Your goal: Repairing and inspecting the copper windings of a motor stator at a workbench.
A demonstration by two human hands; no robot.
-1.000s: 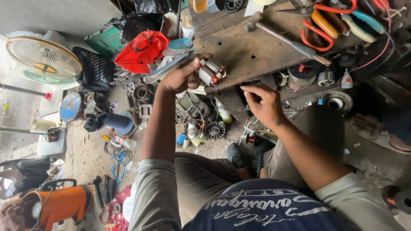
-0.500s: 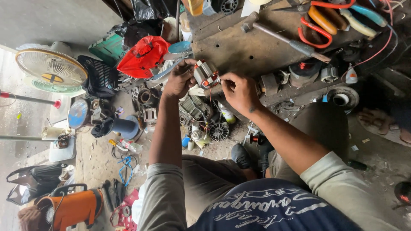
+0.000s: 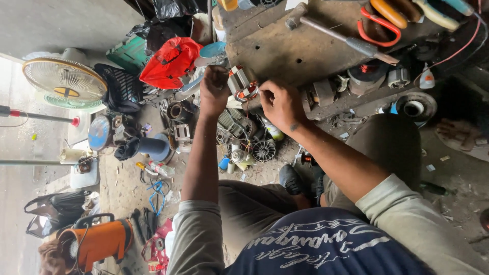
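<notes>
Holding the copper-wound motor stator [image 3: 242, 83] at upper centre, my left hand [image 3: 214, 91] has a closed grip on it; right hand [image 3: 281, 104] pinches its edge, beside the table [image 3: 285, 51]

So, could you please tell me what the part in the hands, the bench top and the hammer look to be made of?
Motor part, held by left hand and right hand: likely copper windings, reddish-orange, on a grey metal core. Bench top: probably worn wood or board, dull brown, stained, with holes. Hammer: looks all metal, dull grey head and shaft.
</notes>
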